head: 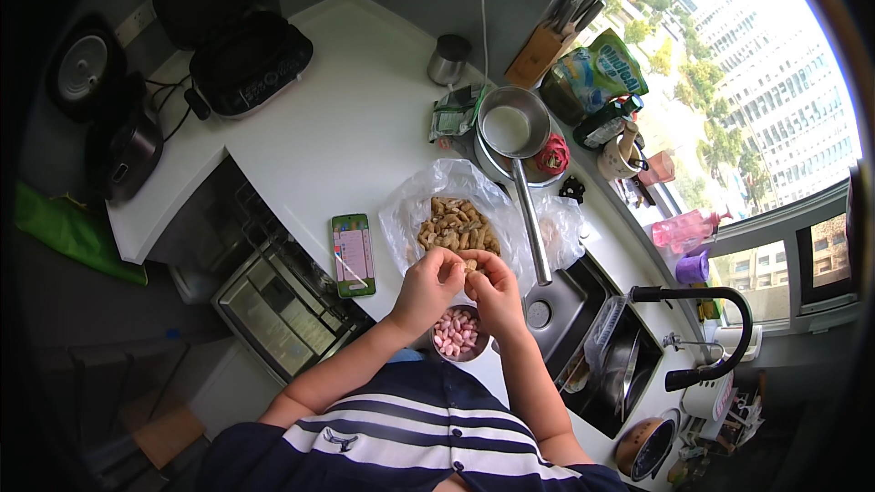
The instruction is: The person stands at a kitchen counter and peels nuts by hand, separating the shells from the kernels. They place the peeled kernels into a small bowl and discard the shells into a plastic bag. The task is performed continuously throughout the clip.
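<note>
Between the fingertips of my left hand [430, 286] and my right hand [495, 291] is a peanut in its shell [470, 266], gripped from both sides. Just beyond my fingers, a white plastic bag [405, 201] lies open around a heap of unshelled peanuts [456, 224]. A round metal bowl [482, 350] stands below my wrists, close to my body. Pink shelled peanuts [454, 332] fill much of it. My hands partly cover the gap between bag and bowl.
A smartphone [354, 255] lies left of the bag. To the right, a saucepan [514, 121] rests on a larger pot, its handle [530, 219] reaching toward the sink [557, 307]. The black faucet [742, 314] arches over the sink's right side. An open dishwasher [287, 307] is at lower left.
</note>
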Demonstrator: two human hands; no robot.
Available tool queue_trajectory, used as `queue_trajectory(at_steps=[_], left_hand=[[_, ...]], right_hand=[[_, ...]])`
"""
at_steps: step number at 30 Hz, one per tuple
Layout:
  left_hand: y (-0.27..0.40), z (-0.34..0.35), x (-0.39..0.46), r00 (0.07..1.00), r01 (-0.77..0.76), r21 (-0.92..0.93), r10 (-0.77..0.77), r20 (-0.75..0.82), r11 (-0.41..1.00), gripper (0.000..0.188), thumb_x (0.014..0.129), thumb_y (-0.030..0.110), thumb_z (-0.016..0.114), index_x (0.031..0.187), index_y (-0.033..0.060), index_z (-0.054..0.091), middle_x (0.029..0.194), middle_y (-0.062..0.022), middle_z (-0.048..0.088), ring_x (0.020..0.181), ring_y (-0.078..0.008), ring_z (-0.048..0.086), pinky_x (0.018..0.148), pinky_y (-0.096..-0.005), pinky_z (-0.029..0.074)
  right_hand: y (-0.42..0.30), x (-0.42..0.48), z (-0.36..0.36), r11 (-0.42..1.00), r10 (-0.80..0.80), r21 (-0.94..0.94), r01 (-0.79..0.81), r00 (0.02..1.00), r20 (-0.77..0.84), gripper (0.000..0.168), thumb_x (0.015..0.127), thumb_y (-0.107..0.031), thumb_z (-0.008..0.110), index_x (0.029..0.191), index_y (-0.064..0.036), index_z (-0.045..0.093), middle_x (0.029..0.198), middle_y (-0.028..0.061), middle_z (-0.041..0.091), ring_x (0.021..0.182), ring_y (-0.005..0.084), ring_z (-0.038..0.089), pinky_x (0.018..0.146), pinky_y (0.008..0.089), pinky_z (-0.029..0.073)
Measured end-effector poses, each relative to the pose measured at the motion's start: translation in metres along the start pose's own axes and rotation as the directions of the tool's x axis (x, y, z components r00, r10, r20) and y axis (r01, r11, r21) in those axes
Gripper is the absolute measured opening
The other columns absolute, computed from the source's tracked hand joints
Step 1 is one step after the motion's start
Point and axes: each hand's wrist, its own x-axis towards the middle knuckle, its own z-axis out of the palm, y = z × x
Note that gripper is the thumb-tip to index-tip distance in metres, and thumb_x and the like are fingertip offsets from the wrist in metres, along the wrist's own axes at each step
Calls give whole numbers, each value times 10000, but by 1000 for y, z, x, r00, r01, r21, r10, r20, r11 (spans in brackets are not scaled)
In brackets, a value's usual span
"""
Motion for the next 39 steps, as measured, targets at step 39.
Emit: queue_trajectory(at_steps=[39], left_hand=[[21,-12,-3,966,130,-39,-118,229,991,270,912,223,428,844,-19,525,625,-115,516,599,-131,498,565,-318,409]], right_hand=[[2,-9,-3,943,-303,-143,300,953,1,161,865,-126,568,1005,-56,533,707,-37,417,559,44,356,483,190,287]])
